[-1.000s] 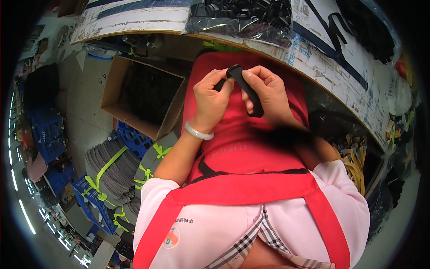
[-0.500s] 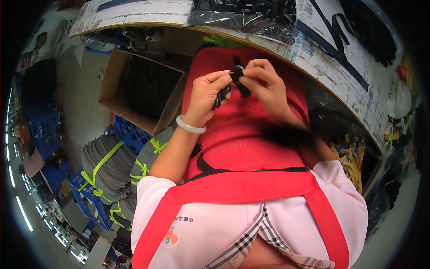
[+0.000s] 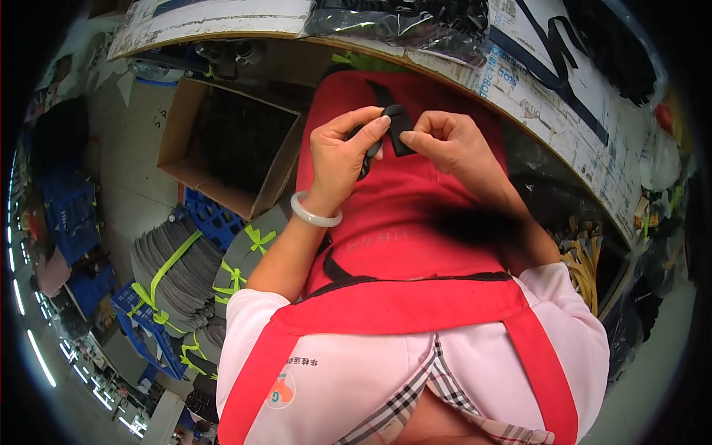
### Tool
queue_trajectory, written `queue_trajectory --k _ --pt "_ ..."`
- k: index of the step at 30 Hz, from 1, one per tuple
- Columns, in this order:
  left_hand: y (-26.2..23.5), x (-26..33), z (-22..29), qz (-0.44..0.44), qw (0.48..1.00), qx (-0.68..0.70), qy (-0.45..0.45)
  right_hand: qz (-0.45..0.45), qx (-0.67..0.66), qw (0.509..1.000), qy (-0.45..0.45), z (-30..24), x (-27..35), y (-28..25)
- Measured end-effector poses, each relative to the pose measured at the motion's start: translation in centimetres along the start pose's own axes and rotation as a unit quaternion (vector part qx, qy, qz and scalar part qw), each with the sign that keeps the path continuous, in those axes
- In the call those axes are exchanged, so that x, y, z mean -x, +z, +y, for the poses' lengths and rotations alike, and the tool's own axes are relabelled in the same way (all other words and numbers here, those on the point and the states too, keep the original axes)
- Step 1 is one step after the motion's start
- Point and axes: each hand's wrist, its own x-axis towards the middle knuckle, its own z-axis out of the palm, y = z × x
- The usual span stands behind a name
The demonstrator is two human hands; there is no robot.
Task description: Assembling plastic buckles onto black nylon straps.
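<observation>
Over the lap of my red apron (image 3: 400, 230), both hands work on a black strap (image 3: 400, 127). Its wide band is folded over at the top, and a tail runs up and away across the apron. My left hand (image 3: 334, 152) pinches the fold between thumb and forefinger. Further black pieces are tucked in its curled fingers, mostly hidden, their kind unclear. At the strap's right edge, my right hand (image 3: 454, 143) is closed, thumb and forefinger pinching the side of the band.
An open cardboard box (image 3: 215, 194) of dark material stands on the left. Below it are grey bundles (image 3: 174, 271) tied with lime ribbon, and blue crates (image 3: 215, 215). Ahead, a worktable (image 3: 545, 119) carries a clear bag (image 3: 400, 30) of black parts and dark straps.
The black piece between my hands has turned from a small rounded shape to a flat, wider band. My right hand has come down slightly and now pinches its right edge.
</observation>
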Motion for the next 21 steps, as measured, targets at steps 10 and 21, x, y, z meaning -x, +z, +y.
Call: queue_trajectory --k 10,21 --pt "-0.2 0.6 0.2 0.007 0.997 -0.054 0.059 0.008 -0.156 0.988 -0.002 1.8 -0.9 0.8" --pt "-0.8 0.9 -0.3 0.022 0.955 -0.192 0.227 0.068 -0.301 0.949 -0.06 3.0 -1.4 3.6"
